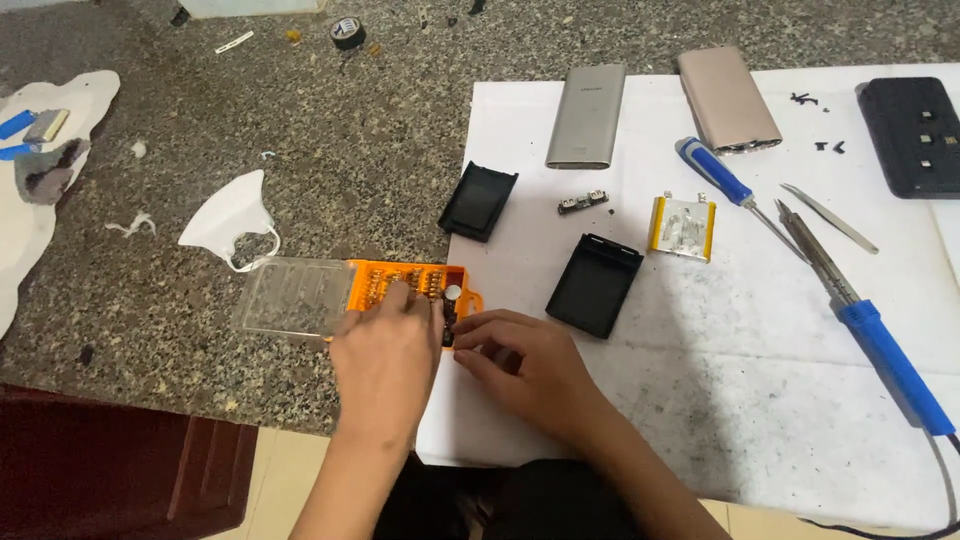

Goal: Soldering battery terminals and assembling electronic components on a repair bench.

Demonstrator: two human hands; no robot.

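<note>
Seen from above, both hands work at an orange screwdriver-bit case (412, 283) lying at the white sheet's (700, 400) left edge on a speckled stone table (300, 120). The left hand (385, 365) rests fingertips on the bit rows, grasping nothing visible. The right hand (520, 365) curls beside the case's right end; whether it pinches a bit, I cannot tell. The case's long axis runs left to right, its clear lid (290, 295) opened leftward. Steadying the case while lifting one bit straight up would likely work best.

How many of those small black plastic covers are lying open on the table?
2: one black cover at the white sheet's left edge, another black cover right of the hands. None seems hidden.
</note>
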